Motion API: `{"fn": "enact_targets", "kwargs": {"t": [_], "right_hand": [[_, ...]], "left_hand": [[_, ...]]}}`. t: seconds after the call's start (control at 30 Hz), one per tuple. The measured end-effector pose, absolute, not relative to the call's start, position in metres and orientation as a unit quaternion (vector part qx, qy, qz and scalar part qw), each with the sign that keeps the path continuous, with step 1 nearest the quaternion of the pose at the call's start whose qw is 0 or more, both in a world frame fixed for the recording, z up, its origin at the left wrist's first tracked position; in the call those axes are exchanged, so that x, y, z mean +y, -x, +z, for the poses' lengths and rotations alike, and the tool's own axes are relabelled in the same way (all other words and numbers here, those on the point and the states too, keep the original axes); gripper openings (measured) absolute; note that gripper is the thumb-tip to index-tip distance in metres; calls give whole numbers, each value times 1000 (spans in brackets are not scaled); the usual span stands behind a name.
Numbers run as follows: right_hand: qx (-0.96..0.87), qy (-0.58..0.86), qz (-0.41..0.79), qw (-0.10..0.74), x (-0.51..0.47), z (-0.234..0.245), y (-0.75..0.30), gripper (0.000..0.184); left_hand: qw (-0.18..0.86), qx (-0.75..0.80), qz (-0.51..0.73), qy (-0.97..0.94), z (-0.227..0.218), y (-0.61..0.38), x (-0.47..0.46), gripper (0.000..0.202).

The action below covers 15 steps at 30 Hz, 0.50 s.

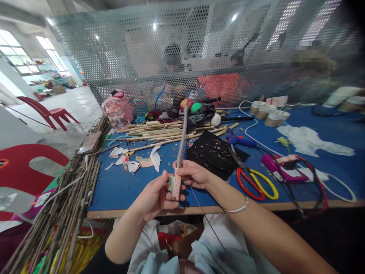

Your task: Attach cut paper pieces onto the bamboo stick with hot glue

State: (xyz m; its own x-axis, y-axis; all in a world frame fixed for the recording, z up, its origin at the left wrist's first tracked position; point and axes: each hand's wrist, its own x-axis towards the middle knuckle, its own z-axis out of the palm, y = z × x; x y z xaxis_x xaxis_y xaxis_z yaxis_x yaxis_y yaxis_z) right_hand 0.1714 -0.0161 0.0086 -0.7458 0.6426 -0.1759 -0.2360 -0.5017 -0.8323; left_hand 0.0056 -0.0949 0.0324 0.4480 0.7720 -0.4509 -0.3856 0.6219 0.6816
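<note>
Both my hands hold one thin wrapped stick (181,137) that points away from me over the blue table (119,186), with a red and yellow ball at its far tip (186,103). My left hand (155,196) pinches the stick's lower end, where a strip of pale paper or tape (174,185) is wound on. My right hand (194,174) grips the stick just above it, fingers closed; a silver bangle sits on that wrist. A thin dark thread hangs from the stick toward my lap.
Red and yellow scissors (256,182), a black sheet (213,154), a blue glue gun (241,140), paper scraps (134,160), bamboo sticks (159,133), a pink jug (116,110) and paper cups (269,112) lie on the table. Stick bundles (65,201) lean left. People sit behind a perforated screen.
</note>
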Motion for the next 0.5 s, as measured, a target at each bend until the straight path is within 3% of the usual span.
{"fn": "enact_targets", "kwargs": {"t": [0.2, 0.27, 0.5], "right_hand": [[-416, 240, 839, 257, -17, 15, -170, 27], [-418, 238, 838, 258, -16, 14, -169, 27], [-438, 245, 825, 261, -17, 8, -168, 27]], "left_hand": [[890, 327, 278, -153, 11, -2, -136, 69], [894, 308, 291, -147, 11, -10, -138, 70], [801, 394, 428, -141, 29, -31, -121, 30]]}}
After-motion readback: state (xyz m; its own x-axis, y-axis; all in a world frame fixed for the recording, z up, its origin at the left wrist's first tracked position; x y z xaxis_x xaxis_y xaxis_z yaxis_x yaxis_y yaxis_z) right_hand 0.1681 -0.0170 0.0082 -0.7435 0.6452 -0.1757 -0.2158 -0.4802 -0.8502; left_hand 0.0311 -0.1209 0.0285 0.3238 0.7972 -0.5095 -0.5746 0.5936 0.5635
